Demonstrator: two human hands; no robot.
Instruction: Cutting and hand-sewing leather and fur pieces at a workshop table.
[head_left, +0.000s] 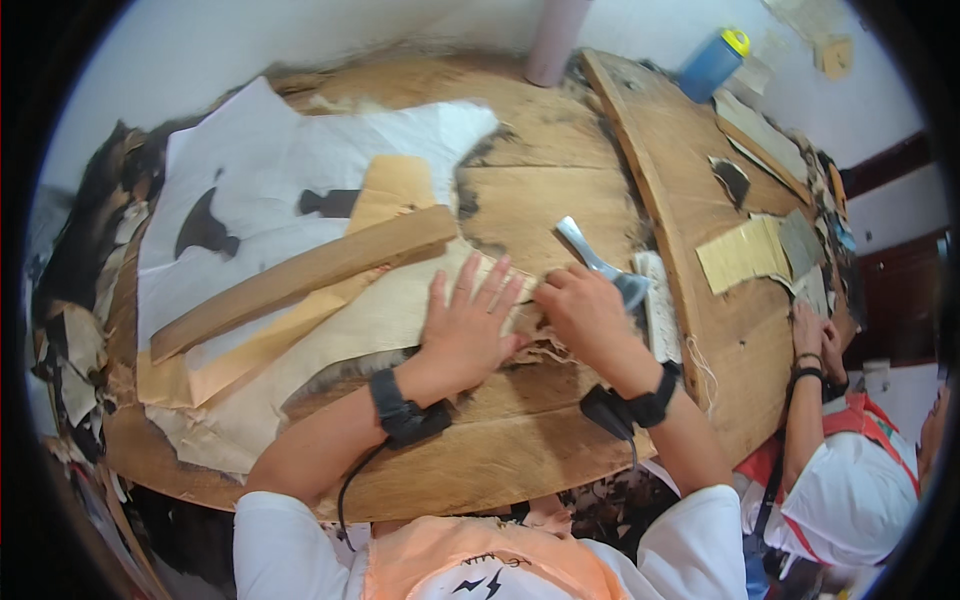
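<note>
My left hand lies flat, fingers spread, on a cream sheet of cloth or leather with ragged edges. Just right of it, my right hand is closed, its fingertips pressed together at the sheet's right edge. Whatever those fingers pinch is too small or too hidden to tell. Frayed cream strands hang from the edge below. Beyond the right hand lies a silver metal tool with a flared end, partly hidden behind the hand. A curved wooden bar rests across the sheets to the left.
White paper with dark cut-out shapes and a tan paper piece lie far left. A white power strip lies beside a wooden strip dividing the worktable. Beyond stand a pink cylinder and blue bottle. A co-worker's hands work at right.
</note>
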